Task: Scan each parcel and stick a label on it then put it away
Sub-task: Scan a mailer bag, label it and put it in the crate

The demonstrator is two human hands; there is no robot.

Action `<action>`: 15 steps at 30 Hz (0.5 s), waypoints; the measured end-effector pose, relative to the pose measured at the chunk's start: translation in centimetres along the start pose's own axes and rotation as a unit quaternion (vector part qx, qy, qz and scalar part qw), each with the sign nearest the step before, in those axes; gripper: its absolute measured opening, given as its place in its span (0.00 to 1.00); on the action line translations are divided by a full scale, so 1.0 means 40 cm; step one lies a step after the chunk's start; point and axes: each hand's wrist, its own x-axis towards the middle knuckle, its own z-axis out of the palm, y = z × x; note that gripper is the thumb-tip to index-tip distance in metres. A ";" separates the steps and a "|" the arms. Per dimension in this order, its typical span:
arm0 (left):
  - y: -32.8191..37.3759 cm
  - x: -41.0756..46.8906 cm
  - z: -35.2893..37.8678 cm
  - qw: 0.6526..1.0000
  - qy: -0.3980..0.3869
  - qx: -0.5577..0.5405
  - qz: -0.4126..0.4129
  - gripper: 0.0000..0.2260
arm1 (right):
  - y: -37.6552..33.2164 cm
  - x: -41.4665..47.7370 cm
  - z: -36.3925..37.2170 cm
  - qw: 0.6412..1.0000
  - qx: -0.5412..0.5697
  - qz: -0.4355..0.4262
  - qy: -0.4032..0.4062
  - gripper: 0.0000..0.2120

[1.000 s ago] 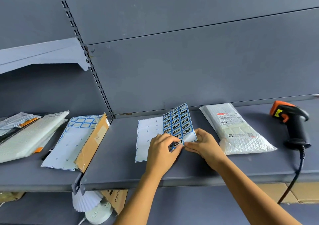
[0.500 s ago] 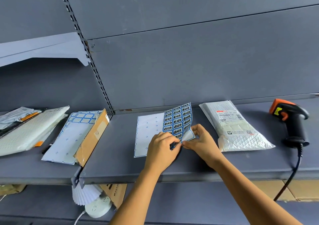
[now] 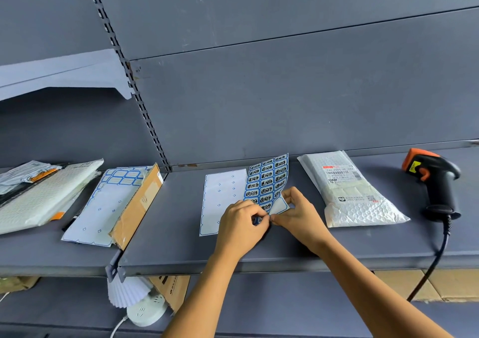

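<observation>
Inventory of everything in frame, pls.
label sheet: 1, blue with black print, mid shelf
backing sheet: 1, white, flat, left of the label sheet
bubble mailer: 1, white, right of both grips
scanner: 1, black and orange, far right on shelf
mailer stack: 1, white, left shelf
used sheet: 1, white with blue, left shelf
cardboard parcel: 1, brown, beside used sheet
socket: 1, white, below the shelf
left grip: 1, bare hand, pinches label sheet's lower edge
right grip: 1, bare hand, pinches same edge

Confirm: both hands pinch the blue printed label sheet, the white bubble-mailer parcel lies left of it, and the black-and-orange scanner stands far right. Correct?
Wrong side: in the head view the white bubble-mailer parcel lies right of the blue printed label sheet. Rest holds.
</observation>
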 end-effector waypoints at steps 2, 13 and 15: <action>0.002 0.000 -0.002 1.000 0.004 -0.001 -0.005 0.07 | 0.000 -0.001 0.000 1.000 0.002 -0.003 0.000 0.17; -0.005 -0.004 0.007 0.996 0.039 0.072 0.024 0.09 | 0.008 -0.001 -0.002 0.999 0.037 0.006 -0.015 0.17; -0.006 -0.004 0.007 0.996 0.038 0.072 0.022 0.06 | 0.009 -0.001 0.000 1.000 0.026 0.008 -0.010 0.17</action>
